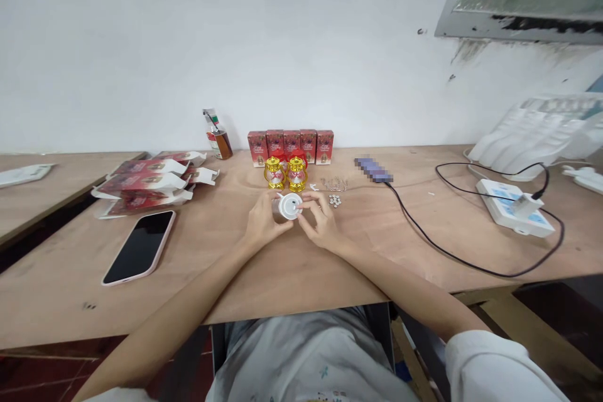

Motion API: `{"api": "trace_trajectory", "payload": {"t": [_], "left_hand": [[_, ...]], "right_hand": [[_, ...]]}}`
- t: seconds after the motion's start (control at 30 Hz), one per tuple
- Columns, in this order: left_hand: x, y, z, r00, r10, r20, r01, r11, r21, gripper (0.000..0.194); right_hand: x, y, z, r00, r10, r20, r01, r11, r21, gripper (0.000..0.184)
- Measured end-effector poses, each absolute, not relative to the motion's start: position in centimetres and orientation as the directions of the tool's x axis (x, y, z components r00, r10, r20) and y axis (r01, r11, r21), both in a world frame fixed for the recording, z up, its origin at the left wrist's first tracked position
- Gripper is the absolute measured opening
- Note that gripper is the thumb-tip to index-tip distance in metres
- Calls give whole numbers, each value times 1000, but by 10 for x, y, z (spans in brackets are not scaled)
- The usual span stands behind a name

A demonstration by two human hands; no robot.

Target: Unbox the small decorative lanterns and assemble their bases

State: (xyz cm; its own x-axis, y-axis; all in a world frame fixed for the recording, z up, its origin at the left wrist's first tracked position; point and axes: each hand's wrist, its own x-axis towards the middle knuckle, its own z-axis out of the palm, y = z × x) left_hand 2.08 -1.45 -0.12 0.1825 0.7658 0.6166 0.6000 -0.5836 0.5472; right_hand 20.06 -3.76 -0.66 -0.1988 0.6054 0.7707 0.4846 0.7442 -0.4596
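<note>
My left hand (263, 220) is closed around the side of a small white round-based piece (288, 203). Its round end faces up towards me and has a small dark opening in it. My right hand (321, 218) pinches at the right rim of this piece, thumb and forefinger near the opening; whether a tiny part sits between the fingertips is too small to tell. Just beyond my hands stand two gold lanterns (296, 174) with red behind them. To the right lie several silvery button cells (334, 201) and a scatter of small thin metal bits (335, 184).
Several upright red boxes (292, 146) line the wall. Flattened red cartons (146, 183) and a phone (140, 247) lie left, near a bottle (219, 143). On the right are a cabled blurred device (373, 169), a power strip (513, 206) and white trays (518, 129).
</note>
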Motion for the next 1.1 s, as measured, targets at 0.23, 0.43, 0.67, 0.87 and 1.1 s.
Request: {"api": "trace_trajectory", "payload": {"t": [0.23,0.43,0.67,0.87,1.1], "left_hand": [[20,-15,0,284,665,691,702,-635,324,49],[19,-13,-2,319,585,746,783,-606,141,38],[19,-10,2,335,565,754,776,-619,119,26],[-5,7,5,165,596,786,876,-455,162,38],[-7,9,2,237,672,701,932,-362,32,38]], "right_hand": [[200,-33,-8,-127,644,754,481,705,-521,12],[198,-24,-11,-36,790,612,350,584,-733,11],[198,-16,-13,-103,851,514,233,523,-820,13],[228,8,-14,32,809,586,516,489,-703,12],[259,44,-23,106,799,592,832,254,-492,16]]}}
